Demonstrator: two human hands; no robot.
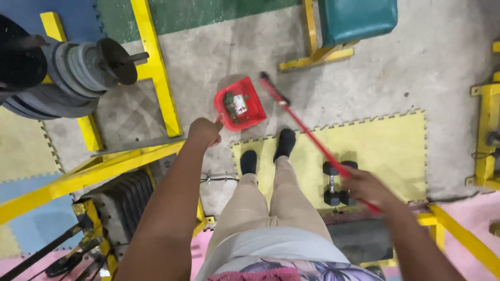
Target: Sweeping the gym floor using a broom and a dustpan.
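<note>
**Gym floor: dustpan in left hand, broom in right**

Far left of the floor, I see a rack of grey weight plates [73, 67] on a yellow steel frame [156, 67]. Below it, near the bottom-left corner, a black weight stack [125, 200] sits inside more yellow framing.

My left hand [204, 131] is closed in a fist around the handle of the red dustpan [240, 104]. Pan rests tilted on the bare concrete floor [375, 78], mouth facing away from me, some dark debris and a white label inside. It sits just beyond the top-left corner of the yellow foam mat [385, 145].

My feet in black shoes [285, 143] stand on the left edge of that mat, just behind the pan.

Red broom [307, 132] runs diagonally from the bristle end on the concrete, just right of the pan, back across the mat to my right hand [367, 188]. Fingers wrapped shut around the handle.

Black dumbbell [333, 182] lies on the mat, just beside the right hand, under the handle.

Top centre-right: teal padded bench [357, 18] on yellow legs. Right edge: another yellow frame [487, 135].
</note>
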